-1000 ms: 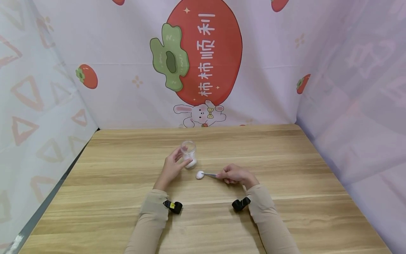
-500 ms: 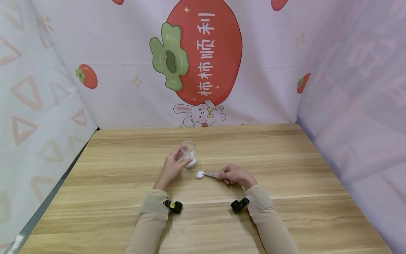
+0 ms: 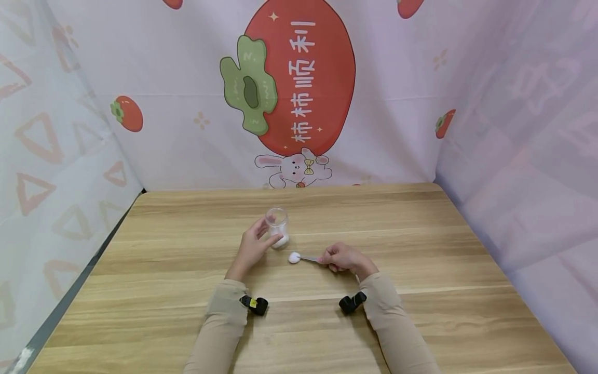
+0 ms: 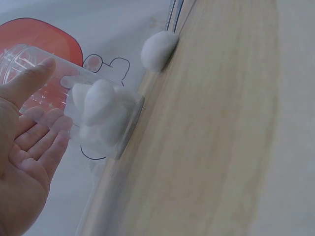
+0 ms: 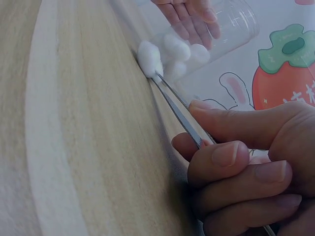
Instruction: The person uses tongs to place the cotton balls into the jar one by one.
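Note:
My left hand (image 3: 254, 246) holds a clear jar (image 3: 279, 224) that stands upright on the table, thumb on the near side and fingers round the far side. Several white cotton balls (image 4: 101, 110) lie in the bottom of the jar, and its mouth has no lid on it. In front of the jar a single cotton ball (image 3: 294, 258) rests on the table. My right hand (image 3: 345, 256) pinches metal tweezers (image 5: 182, 119) between thumb and fingers. The tweezers point left, and their slightly parted tips are right at the edge of that cotton ball.
Both things stand on a wood-grain table (image 3: 299, 332). A printed cloth (image 3: 187, 145) hangs behind its back edge, with more cloth along both sides. Each sleeve carries a small black wrist camera (image 3: 352, 303).
The tweezer tips have shifted slightly right, from over the loose cotton ball to its edge. My left hand and the jar have stayed in place.

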Demonstrator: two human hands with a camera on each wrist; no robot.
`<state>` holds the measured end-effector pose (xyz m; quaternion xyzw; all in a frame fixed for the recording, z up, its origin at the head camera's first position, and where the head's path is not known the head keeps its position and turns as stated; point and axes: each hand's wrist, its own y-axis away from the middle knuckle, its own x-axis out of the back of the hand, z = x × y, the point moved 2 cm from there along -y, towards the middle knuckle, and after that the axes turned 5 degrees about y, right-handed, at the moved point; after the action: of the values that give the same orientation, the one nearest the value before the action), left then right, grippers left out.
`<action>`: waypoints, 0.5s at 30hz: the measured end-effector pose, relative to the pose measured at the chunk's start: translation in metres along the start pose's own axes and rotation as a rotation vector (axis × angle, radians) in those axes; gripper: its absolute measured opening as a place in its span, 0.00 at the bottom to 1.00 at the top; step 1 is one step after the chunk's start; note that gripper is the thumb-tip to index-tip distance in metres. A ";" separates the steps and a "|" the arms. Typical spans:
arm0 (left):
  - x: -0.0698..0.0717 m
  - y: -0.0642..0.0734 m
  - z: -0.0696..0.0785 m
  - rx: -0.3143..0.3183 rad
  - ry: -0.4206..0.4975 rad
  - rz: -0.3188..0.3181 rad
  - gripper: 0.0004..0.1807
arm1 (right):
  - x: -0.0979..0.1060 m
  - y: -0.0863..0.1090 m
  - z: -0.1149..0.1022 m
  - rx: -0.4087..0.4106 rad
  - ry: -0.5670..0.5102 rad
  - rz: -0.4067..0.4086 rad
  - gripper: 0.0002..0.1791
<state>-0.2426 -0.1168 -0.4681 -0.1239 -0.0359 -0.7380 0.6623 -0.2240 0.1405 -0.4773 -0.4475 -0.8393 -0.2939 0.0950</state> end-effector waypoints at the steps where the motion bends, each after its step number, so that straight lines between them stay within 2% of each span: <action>1: 0.000 0.000 0.000 -0.001 0.001 0.001 0.39 | 0.000 0.000 0.000 0.002 0.000 -0.001 0.17; 15: 0.000 0.000 0.000 0.007 0.013 0.005 0.37 | -0.001 0.001 -0.003 0.021 -0.008 -0.006 0.17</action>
<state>-0.2423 -0.1168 -0.4677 -0.1170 -0.0336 -0.7369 0.6649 -0.2228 0.1388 -0.4748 -0.4450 -0.8441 -0.2835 0.0956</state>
